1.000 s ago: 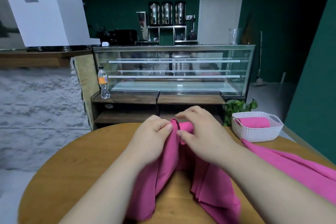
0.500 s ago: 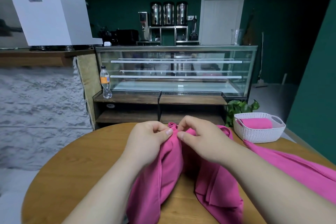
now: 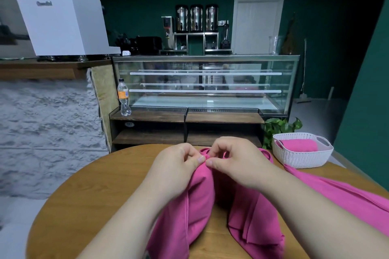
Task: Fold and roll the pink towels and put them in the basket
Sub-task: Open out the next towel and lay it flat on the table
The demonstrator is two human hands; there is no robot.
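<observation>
the left hand and the right hand meet thumb to thumb over the middle of the surface. each pinches the bunched top edge of a pink towel between thumb and curled fingers. both hands are closed on cloth, knuckles up, and the forearms run in from the near edge and converge.

the towel hangs from the pinch in two loose lobes that slump onto the wood, with a bare strip between them. it looks thin, light and fully limp, with no stiffness to keep a fold by itself. it is probably best taken at corners or along a hem, held under slight tension, then pressed flat before rolling. the matte weave seems unlikely to slip from fingers, though stacked layers may slide over one another.

more pink cloth stretches across the right side of the surface behind the right forearm. i cannot tell whether it is a separate towel or part of the held one. beyond it, near the far right edge, sits the white woven basket with one rolled towel already inside.
</observation>
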